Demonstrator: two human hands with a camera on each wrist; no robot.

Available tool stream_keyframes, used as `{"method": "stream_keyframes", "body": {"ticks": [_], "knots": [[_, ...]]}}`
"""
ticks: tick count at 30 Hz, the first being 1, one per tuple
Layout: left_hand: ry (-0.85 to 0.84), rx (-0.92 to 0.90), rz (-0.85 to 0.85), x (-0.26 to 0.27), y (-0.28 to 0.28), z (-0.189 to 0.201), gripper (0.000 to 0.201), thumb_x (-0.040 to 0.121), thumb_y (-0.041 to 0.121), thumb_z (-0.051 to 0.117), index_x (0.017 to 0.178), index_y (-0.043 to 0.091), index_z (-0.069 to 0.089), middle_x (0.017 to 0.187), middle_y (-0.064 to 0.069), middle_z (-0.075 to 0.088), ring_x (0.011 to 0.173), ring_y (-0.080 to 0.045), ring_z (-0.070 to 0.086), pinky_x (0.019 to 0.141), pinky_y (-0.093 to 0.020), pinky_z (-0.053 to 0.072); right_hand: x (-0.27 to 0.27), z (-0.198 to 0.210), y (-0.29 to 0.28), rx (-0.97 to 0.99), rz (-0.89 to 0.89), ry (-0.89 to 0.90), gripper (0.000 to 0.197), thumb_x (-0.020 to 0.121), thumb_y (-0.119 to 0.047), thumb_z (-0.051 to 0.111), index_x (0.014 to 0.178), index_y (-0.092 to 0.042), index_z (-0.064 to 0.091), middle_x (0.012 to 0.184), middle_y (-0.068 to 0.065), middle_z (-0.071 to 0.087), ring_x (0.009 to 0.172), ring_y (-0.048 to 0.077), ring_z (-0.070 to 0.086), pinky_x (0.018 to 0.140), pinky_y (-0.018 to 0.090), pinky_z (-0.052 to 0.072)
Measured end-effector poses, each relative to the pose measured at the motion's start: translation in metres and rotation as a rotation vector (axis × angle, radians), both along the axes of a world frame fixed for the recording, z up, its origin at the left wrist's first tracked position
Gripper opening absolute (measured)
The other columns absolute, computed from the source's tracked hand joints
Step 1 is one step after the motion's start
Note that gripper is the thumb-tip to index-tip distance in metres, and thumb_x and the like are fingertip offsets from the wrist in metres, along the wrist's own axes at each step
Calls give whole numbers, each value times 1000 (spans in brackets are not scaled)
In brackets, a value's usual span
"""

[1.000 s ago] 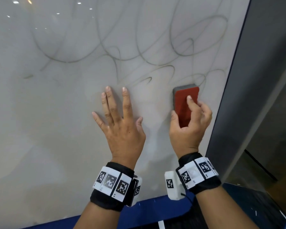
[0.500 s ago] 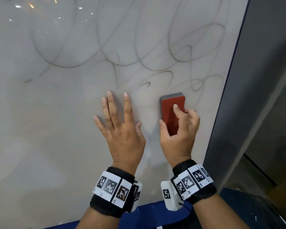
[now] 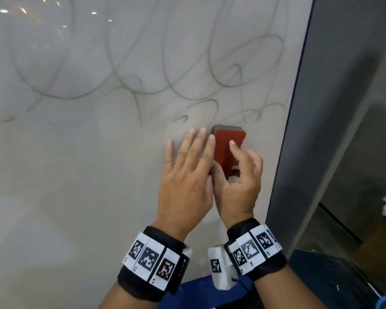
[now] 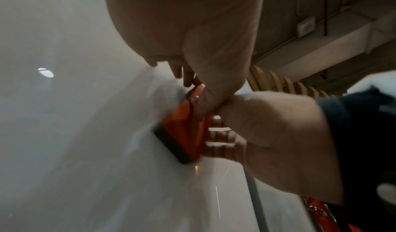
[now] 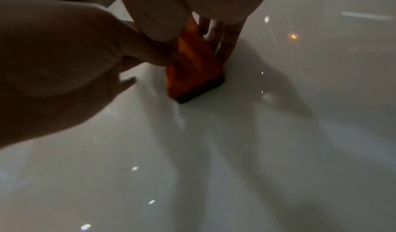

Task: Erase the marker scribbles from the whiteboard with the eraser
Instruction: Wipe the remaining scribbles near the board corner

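Note:
The whiteboard (image 3: 76, 197) carries faint grey looping scribbles (image 3: 232, 70) across its upper half. A red eraser (image 3: 228, 148) with a dark grey felt side lies against the board just under the lowest loops. My right hand (image 3: 234, 170) grips it, index finger on its red back and thumb at its left side. My left hand (image 3: 192, 152) lies flat on the board with straight fingers, right beside the eraser's left edge. The left wrist view shows the eraser (image 4: 182, 134) on the board, as does the right wrist view, eraser (image 5: 193, 69).
The board's dark right edge (image 3: 299, 108) runs close to the eraser, with a grey panel (image 3: 348, 108) beyond it. A blue ledge (image 3: 198, 288) lies under the board. The board's lower half shows only smudges.
The eraser and my right hand have slid left and slightly down, away from the board's right edge. My left hand has moved right until it is against the eraser.

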State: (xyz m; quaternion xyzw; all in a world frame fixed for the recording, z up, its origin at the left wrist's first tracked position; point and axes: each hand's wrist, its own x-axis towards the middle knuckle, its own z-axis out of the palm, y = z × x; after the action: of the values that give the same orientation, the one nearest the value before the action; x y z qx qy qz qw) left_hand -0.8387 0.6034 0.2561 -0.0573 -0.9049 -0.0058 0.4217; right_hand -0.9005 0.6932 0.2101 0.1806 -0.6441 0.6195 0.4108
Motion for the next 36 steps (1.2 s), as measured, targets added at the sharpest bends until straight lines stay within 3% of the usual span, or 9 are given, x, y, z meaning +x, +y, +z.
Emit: {"method": "stream_keyframes", "body": {"ticks": [7,9,12,15,17,20,23,28,36], "knots": [[-1,-139,-37,-13,-2,-5,72,90,5,57,156,11,29,163,-16,21,153,-26,16,124,-47,18,0,3,11,35,60,95,44,82,23,57,117,0,70,106,8,69,97,17,67,88,33,56],[76,-160,-31,-18,-3,-9,72,87,-7,51,155,9,30,162,-18,24,152,-28,21,123,-47,20,-9,3,21,46,-80,88,40,83,20,58,114,-1,71,111,10,69,103,24,66,93,39,54],[165,-136,-34,-23,0,-8,72,83,-13,48,151,4,33,159,-21,29,149,-31,27,122,-47,23,-28,-1,35,24,-257,-109,52,84,3,62,134,-8,60,139,12,55,126,28,49,110,36,38],[274,-60,-7,-31,7,5,68,83,-12,60,148,0,41,156,-23,34,147,-33,32,121,-47,25,-35,-13,40,129,-255,-189,61,90,-6,61,148,-16,44,158,12,33,139,29,30,116,16,15],[282,-57,-26,-37,13,13,59,88,-11,52,146,0,44,155,-24,36,146,-34,33,121,-47,26,-35,-21,38,186,-239,-186,63,93,-9,60,152,-18,38,161,12,24,143,28,23,111,4,4],[131,-186,-119,-39,19,15,54,103,4,14,145,1,47,155,-22,36,146,-33,34,121,-48,27,-34,-26,33,178,-234,-191,65,91,-12,57,153,-14,36,162,15,23,145,29,23,114,8,4],[47,-327,-157,-39,20,11,63,106,12,1,144,4,50,155,-18,39,144,-29,38,118,-47,32,-34,-31,32,175,-208,-194,67,88,-17,55,152,-9,36,161,16,23,147,29,22,116,10,7],[285,-140,21,-47,19,31,62,86,-6,44,147,6,46,156,-18,36,146,-30,35,116,-53,31,-34,-36,32,185,-198,-197,70,87,-20,56,153,-7,34,162,13,21,150,25,19,119,14,8],[-3,-464,-140,-45,23,7,45,103,17,39,147,12,47,161,-12,30,149,-25,30,119,-45,28,-32,-37,33,190,-204,-195,71,89,-21,62,151,-4,34,161,14,25,148,25,22,117,11,9]]}}
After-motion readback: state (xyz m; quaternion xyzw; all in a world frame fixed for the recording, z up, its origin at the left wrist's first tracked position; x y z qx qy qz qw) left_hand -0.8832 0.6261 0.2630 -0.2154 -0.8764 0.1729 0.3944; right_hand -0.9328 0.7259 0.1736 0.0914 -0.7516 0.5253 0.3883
